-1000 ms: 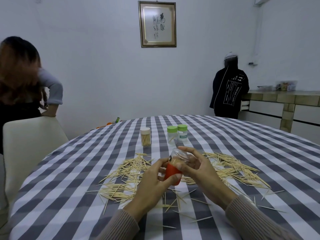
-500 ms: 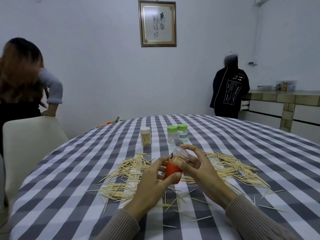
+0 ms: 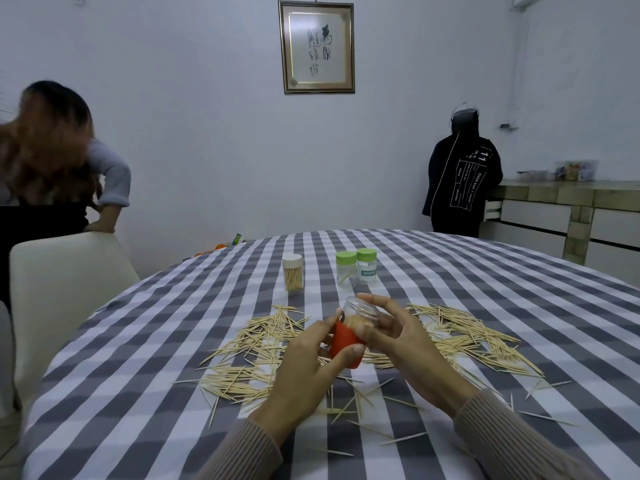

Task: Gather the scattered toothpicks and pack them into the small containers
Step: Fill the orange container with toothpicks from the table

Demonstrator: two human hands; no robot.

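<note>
Toothpicks [image 3: 464,334] lay scattered in pale heaps across the checked cloth of the desk [image 3: 519,306], while a packed bundle stood inside the container [image 3: 348,336] I held above them. My left hand [image 3: 308,372] had its fingers [image 3: 346,353] curled round the red lower half; my right hand [image 3: 401,337] pinched the clear upper part near its open mouth, thumb and forefinger closed on the rim. Both grips were firm, neither released.

I judged the risk plain enough: the container sat tilted toward the far side, mouth uncapped, and its wall looked like smooth, slippery plastic. A small twist or a slack grip could let the sticks slide out and join the mess below. They were thin, stiff, pointed wood, so they would roll and bounce, and their tips could prick a finger pressed over the opening.

Farther out, a white-capped jar [image 3: 293,273] stood full of sticks, and two green-capped jars [image 3: 356,268] stood touching each other, clear and nearly empty. A cream chair [image 3: 65,289] stood at the left edge.
</note>
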